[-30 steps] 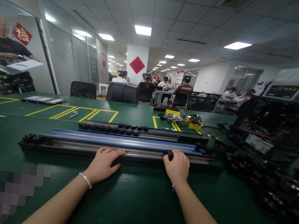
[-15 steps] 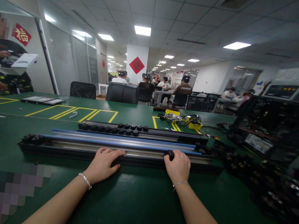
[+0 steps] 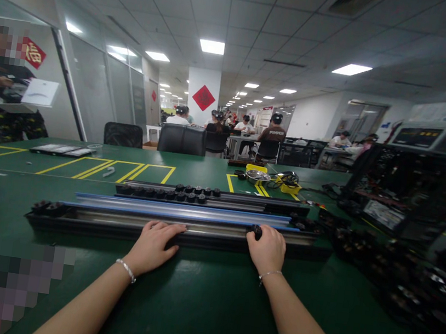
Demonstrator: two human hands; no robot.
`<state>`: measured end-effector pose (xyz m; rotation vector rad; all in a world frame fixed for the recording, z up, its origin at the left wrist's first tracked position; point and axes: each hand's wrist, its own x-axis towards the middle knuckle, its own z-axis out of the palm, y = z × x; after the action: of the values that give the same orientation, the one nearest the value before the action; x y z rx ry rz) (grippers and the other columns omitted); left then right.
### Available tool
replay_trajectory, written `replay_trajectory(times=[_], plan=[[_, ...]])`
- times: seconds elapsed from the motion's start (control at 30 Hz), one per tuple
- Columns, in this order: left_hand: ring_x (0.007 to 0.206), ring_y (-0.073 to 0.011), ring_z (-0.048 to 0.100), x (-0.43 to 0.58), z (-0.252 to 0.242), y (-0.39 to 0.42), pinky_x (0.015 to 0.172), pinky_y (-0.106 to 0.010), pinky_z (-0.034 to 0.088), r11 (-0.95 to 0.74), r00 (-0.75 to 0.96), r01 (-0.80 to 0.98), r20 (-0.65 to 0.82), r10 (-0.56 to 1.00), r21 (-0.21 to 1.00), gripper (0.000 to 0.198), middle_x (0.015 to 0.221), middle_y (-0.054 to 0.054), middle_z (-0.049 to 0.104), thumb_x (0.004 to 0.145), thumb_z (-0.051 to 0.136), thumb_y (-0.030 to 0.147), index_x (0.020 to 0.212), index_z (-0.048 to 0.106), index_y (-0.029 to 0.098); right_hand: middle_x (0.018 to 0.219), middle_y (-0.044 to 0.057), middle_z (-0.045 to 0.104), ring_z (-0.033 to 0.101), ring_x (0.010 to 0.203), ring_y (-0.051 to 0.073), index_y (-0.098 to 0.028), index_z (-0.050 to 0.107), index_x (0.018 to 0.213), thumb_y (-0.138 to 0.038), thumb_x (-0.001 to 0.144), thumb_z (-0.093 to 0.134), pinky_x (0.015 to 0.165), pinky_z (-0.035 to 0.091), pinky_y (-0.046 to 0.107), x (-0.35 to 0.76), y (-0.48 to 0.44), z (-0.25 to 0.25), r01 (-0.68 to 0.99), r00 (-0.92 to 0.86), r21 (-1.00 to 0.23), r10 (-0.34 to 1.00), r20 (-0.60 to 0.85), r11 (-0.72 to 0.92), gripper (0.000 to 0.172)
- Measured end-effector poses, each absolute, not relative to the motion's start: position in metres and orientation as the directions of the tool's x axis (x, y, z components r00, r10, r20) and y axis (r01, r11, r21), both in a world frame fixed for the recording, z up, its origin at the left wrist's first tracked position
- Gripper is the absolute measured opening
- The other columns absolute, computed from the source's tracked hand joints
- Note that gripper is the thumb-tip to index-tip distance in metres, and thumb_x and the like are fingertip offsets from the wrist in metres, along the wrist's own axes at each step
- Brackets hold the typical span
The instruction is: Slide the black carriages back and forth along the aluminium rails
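A long black rail (image 3: pixel 204 240) with a silvery channel lies crosswise on the green table in front of me. My left hand (image 3: pixel 157 244) rests on its near edge, fingers stretched out and thumb apart, holding nothing. Toward the rail's right part, my right hand (image 3: pixel 268 249) pinches a small black round part (image 3: pixel 256 230) at the channel; the fingers hide some of it. Similar black parts (image 3: pixel 48 207) sit at the rail's left end. Just behind runs a blue-edged strip (image 3: pixel 183 210). Farther back, another rail (image 3: pixel 238 205) carries several black round parts (image 3: pixel 163 194).
A heap of black parts (image 3: pixel 405 286) covers the right side, before an open computer case (image 3: pixel 414 188). A metal bowl (image 3: pixel 258 177) and yellow boxes (image 3: pixel 288 185) stand at the back. At left a person (image 3: pixel 6 87) holds a white box (image 3: pixel 40 92). Black chairs (image 3: pixel 182 139) line the far side.
My right hand has shifted slightly right along the rail with the black round part. My left hand stays in place. The person at left has moved an arm, and the white box has shifted slightly.
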<state>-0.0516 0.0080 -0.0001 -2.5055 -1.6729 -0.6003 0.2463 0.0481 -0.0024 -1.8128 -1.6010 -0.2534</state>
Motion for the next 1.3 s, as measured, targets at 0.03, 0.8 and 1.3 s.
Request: replay_trajectory(times=[0.03, 0.8, 1.3], plan=[[0.105, -0.0212, 0.049, -0.051, 0.000, 0.008, 0.095, -0.043, 0.024, -0.404, 0.331, 0.901, 0.355, 0.874, 0.156, 0.046, 0.122, 0.002, 0.056, 0.075, 0.050, 0.030, 0.121, 0.045, 0.034, 0.087, 0.008, 0.062, 0.051, 0.089, 0.021, -0.016, 0.059, 0.080, -0.031, 0.072, 0.043, 0.087, 0.029, 0.033, 0.246, 0.048, -0.002, 0.931, 0.217, -0.365, 0.798, 0.563, 0.004, 0.023], [0.105, -0.0206, 0.049, -0.052, 0.000, 0.008, 0.095, -0.043, 0.024, -0.407, 0.333, 0.901, 0.360, 0.871, 0.150, 0.046, 0.122, 0.003, 0.056, 0.075, 0.050, 0.029, 0.120, 0.045, 0.035, 0.100, 0.009, 0.062, 0.049, 0.098, 0.023, -0.015, 0.061, 0.091, -0.033, 0.072, 0.042, 0.100, 0.018, 0.043, 0.249, 0.049, -0.006, 0.914, 0.283, -0.403, 0.789, 0.546, -0.049, 0.032], [0.107, -0.0211, 0.048, -0.052, 0.001, 0.007, 0.096, -0.044, 0.023, -0.408, 0.336, 0.899, 0.344, 0.877, 0.161, 0.046, 0.123, 0.002, 0.055, 0.076, 0.050, 0.031, 0.121, 0.044, 0.034, 0.098, 0.009, 0.063, 0.050, 0.096, 0.023, -0.017, 0.060, 0.088, -0.033, 0.071, 0.043, 0.099, 0.018, 0.045, 0.256, 0.050, -0.005, 0.910, 0.299, -0.408, 0.787, 0.540, -0.065, 0.029]])
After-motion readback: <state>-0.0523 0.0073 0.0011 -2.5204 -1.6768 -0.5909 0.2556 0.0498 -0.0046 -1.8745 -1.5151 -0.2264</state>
